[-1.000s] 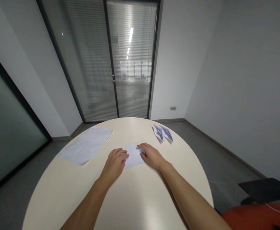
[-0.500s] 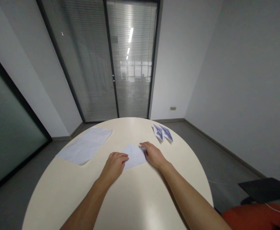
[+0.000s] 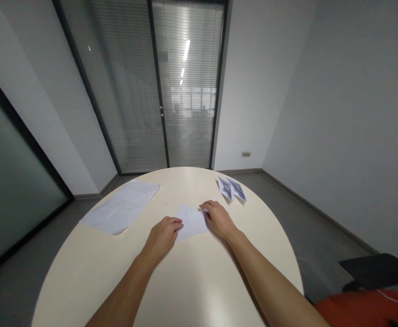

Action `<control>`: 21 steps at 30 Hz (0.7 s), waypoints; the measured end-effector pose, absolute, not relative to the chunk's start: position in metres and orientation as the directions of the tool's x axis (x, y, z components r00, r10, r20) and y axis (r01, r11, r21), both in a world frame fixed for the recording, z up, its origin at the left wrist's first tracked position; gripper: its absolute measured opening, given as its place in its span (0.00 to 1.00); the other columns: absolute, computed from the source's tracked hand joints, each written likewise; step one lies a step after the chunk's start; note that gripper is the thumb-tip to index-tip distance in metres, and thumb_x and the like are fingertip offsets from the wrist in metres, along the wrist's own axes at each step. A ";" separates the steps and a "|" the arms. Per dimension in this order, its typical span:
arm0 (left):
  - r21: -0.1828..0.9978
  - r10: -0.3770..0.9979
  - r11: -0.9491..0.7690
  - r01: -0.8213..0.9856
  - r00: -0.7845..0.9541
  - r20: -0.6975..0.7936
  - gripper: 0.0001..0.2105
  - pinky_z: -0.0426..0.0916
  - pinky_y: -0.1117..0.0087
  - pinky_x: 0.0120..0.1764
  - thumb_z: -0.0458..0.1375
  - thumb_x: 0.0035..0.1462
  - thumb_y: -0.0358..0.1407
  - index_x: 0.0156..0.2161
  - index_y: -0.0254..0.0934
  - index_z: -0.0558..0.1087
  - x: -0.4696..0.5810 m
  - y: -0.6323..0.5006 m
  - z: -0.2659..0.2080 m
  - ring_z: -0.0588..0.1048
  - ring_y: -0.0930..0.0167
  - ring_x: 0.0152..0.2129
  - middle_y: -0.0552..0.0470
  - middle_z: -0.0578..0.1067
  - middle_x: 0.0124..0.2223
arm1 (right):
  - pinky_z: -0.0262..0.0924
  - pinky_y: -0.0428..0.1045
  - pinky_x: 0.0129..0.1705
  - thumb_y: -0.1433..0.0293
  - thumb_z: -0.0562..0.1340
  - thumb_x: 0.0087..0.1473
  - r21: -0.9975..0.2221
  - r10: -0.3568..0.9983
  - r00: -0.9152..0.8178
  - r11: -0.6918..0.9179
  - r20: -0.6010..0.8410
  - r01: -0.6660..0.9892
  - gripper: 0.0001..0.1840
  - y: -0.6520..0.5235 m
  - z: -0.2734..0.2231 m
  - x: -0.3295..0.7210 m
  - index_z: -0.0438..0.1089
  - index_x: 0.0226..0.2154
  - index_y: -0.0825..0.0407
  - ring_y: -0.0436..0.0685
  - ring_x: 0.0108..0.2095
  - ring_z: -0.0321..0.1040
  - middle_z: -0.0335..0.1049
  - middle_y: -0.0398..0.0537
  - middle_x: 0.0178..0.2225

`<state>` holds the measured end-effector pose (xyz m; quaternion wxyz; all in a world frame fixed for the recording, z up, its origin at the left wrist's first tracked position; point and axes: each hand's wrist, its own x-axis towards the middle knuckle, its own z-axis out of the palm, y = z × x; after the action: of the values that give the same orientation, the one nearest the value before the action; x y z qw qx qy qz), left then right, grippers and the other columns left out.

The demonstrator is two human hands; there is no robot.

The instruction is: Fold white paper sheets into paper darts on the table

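Observation:
A small piece of white paper (image 3: pixel 191 225) with creases lies in front of me on the round table, between my hands. My left hand (image 3: pixel 164 234) is closed at its left edge, with the fingertips resting on the paper. At the upper right corner, my right hand (image 3: pixel 218 219) pinches the paper between thumb and fingers. That corner is partly hidden under the fingers.
Folded white paper shapes (image 3: pixel 231 189) stand at the table's far right. A larger creased sheet (image 3: pixel 121 206) lies at the left, over the rim. The round table (image 3: pixel 175 286) fills the foreground. A black and red chair (image 3: pixel 365 304) is at lower right.
My right hand has shifted very slightly at the paper's upper right corner. My left hand and the other papers look the same.

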<state>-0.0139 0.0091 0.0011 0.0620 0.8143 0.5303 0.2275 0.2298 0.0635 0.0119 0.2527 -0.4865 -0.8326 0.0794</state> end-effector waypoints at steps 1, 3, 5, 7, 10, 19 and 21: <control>0.339 0.892 -0.429 0.837 0.334 0.305 0.16 0.70 0.62 0.56 0.57 0.60 0.24 0.46 0.43 0.82 -0.014 0.009 0.002 0.76 0.66 0.50 0.51 0.81 0.51 | 0.60 0.55 0.59 0.79 0.58 0.58 -0.376 0.819 -0.451 0.566 0.354 0.734 0.21 0.062 0.014 0.228 0.75 0.52 0.53 0.61 0.53 0.68 0.75 0.54 0.52; 0.333 0.891 -0.429 0.839 0.335 0.306 0.16 0.70 0.62 0.56 0.56 0.60 0.24 0.46 0.43 0.82 -0.013 0.010 0.003 0.75 0.66 0.51 0.51 0.81 0.51 | 0.59 0.56 0.60 0.74 0.59 0.61 -0.375 0.738 -0.567 0.674 0.366 0.636 0.18 0.057 0.016 0.222 0.75 0.52 0.52 0.61 0.54 0.68 0.76 0.54 0.52; 0.326 0.891 -0.430 0.842 0.337 0.305 0.17 0.70 0.62 0.57 0.56 0.60 0.23 0.47 0.43 0.81 -0.013 0.011 0.005 0.75 0.66 0.51 0.51 0.81 0.52 | 0.58 0.57 0.62 0.70 0.59 0.63 -0.388 0.647 -0.684 0.758 0.338 0.525 0.18 0.052 0.016 0.216 0.74 0.54 0.51 0.61 0.57 0.67 0.74 0.54 0.55; 0.316 0.890 -0.432 0.845 0.342 0.303 0.18 0.69 0.62 0.58 0.55 0.60 0.23 0.49 0.42 0.81 -0.012 0.011 0.006 0.75 0.65 0.52 0.50 0.80 0.54 | 0.54 0.58 0.66 0.64 0.61 0.63 -0.398 0.601 -0.744 0.784 0.292 0.477 0.24 0.049 0.013 0.212 0.71 0.59 0.54 0.64 0.63 0.62 0.68 0.58 0.62; 0.306 0.884 -0.438 0.845 0.343 0.319 0.18 0.68 0.62 0.59 0.54 0.61 0.24 0.51 0.41 0.80 -0.012 0.010 0.005 0.74 0.65 0.54 0.48 0.79 0.55 | 0.49 0.63 0.69 0.58 0.61 0.64 -0.412 0.621 -0.755 0.757 0.212 0.507 0.33 0.047 0.008 0.210 0.62 0.66 0.56 0.69 0.69 0.52 0.59 0.63 0.67; 0.283 0.887 -0.416 0.864 0.316 0.337 0.15 0.69 0.59 0.59 0.53 0.67 0.33 0.53 0.39 0.78 -0.011 0.007 0.001 0.73 0.63 0.54 0.46 0.78 0.56 | 0.42 0.69 0.70 0.55 0.57 0.66 -0.400 0.783 -0.616 0.593 0.085 0.699 0.37 0.047 0.011 0.217 0.55 0.70 0.56 0.74 0.72 0.43 0.49 0.62 0.71; 0.274 0.887 -0.413 0.868 0.315 0.339 0.15 0.68 0.59 0.59 0.52 0.68 0.34 0.54 0.39 0.78 -0.012 0.007 0.001 0.73 0.63 0.55 0.46 0.78 0.56 | 0.42 0.70 0.70 0.54 0.58 0.65 -0.395 0.788 -0.609 0.589 0.090 0.705 0.37 0.046 0.011 0.218 0.56 0.69 0.56 0.75 0.72 0.42 0.49 0.63 0.71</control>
<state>-0.0116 0.0075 0.0009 0.0206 0.8105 0.5413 0.2227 0.2175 0.0460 0.0113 0.1288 -0.4232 -0.8821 0.1621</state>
